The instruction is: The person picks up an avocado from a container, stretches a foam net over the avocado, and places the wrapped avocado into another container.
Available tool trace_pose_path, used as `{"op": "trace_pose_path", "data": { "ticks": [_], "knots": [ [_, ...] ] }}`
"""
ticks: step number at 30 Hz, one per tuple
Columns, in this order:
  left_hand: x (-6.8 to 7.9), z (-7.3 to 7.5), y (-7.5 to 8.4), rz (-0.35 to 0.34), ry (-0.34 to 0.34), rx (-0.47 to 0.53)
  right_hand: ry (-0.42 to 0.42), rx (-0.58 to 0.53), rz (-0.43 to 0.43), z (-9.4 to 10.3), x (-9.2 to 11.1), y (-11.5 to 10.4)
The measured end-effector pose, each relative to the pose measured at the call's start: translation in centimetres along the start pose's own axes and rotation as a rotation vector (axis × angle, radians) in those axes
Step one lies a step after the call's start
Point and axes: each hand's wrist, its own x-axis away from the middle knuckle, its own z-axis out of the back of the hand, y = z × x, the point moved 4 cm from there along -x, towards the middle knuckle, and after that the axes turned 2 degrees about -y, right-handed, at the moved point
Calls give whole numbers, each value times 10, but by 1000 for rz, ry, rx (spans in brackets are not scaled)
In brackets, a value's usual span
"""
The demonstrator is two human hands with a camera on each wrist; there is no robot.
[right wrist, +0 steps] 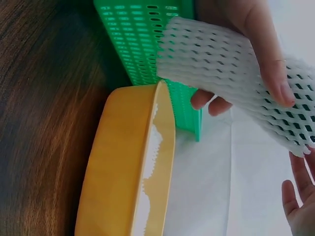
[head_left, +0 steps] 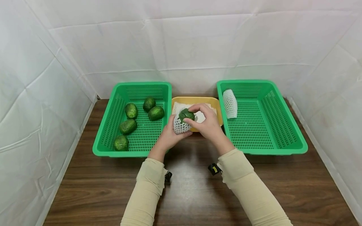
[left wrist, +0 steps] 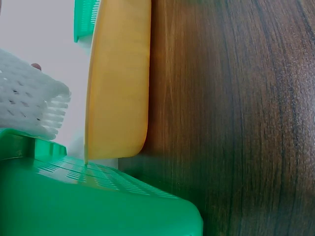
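Note:
My left hand [head_left: 168, 135] grips a white foam net sleeve [head_left: 180, 126] above the front of the yellow tray. A dark green, wrinkled avocado [head_left: 186, 115] sits in the sleeve's mouth, its upper end bare. With thumb and fingers my right hand [head_left: 208, 123] pinches that bare end. In the right wrist view, the left thumb [right wrist: 270, 64] lies across the sleeve [right wrist: 216, 54], and right-hand fingers [right wrist: 299, 179] are at its other end. The left wrist view shows the sleeve's loose end [left wrist: 34, 98] hanging past the hand.
A green basket [head_left: 97, 138] on the left holds several avocados [head_left: 128, 126]. The yellow tray [head_left: 219, 110] between the baskets contains white foam nets [head_left: 178, 106]. In the right green basket [head_left: 291, 135], a white foam net sleeve [head_left: 230, 104] leans against the left wall. Pale sheeting surrounds the wooden table [head_left: 192, 194].

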Motion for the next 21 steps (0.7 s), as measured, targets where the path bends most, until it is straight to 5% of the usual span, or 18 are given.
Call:
{"op": "trace_pose_path", "data": {
  "ticks": [8, 14, 21],
  "knots": [
    [0, -1, 2, -2, -8, 27, -5, 49, 77, 1, 0, 0],
    [0, 0, 3, -19, -2, 55, -32, 5, 84, 3, 0, 2],
    [-1, 1, 1, -13, 10, 35, -88, 76, 37, 2, -1, 3]
  ]
}}
